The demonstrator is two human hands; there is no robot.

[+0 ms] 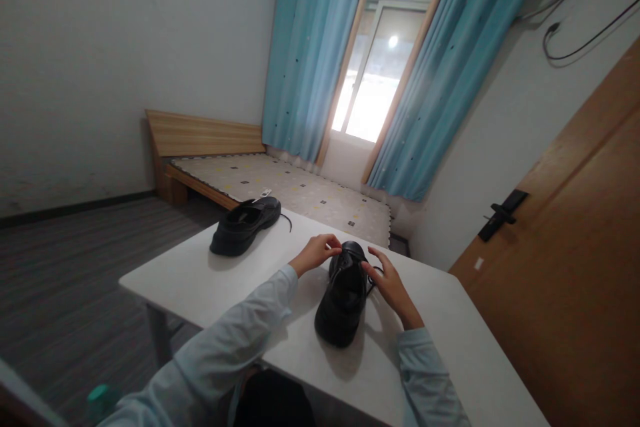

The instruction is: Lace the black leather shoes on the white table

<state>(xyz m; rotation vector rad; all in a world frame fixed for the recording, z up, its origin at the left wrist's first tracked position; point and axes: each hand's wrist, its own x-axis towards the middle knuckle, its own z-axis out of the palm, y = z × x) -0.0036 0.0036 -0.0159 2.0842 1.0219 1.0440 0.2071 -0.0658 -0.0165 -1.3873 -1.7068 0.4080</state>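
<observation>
A black shoe [341,303] stands on the white table in front of me, its toe pointing away and its heel toward me. My left hand [317,253] is at the left side of its front part, thumb and fingertips pinched together; what they hold is too small to make out. On the right side, my right hand [390,282] has its fingers apart, with the thumb side near the shoe's edge and a dark lace beside it. A second black shoe [240,230] rests at the table's far left, a loose lace trailing from it.
The white table [200,287] has its left edge above a dark floor. Behind it is a low bed [310,190] with a wooden headboard [205,135]. A brown door [565,267] stands at the right. A green lid [99,395] shows at the lower left.
</observation>
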